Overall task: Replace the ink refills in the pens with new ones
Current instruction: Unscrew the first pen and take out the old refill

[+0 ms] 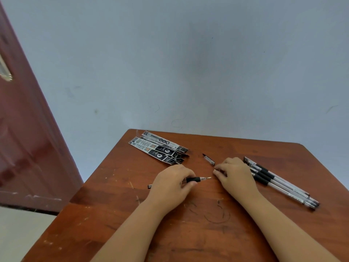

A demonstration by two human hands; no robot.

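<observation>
Two bare hands rest on a scratched wooden bench [188,233], centre of the frame. The left hand [171,186] curls around a pen [196,179], hiding most of its barrel; the tip points right. The right hand [235,173] has curled fingers, its grip hard to make out. A cap [209,159] lies just above. Refill packs [158,148] sit upper left, spare pens [279,182] at right.

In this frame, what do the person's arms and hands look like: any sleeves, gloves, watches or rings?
Both forearms are bare up to the frame's lower edge, with no sleeve in view. The left hand and right hand wear no gloves. No watch, bracelet or ring shows on either wrist or on the fingers that are visible.
</observation>
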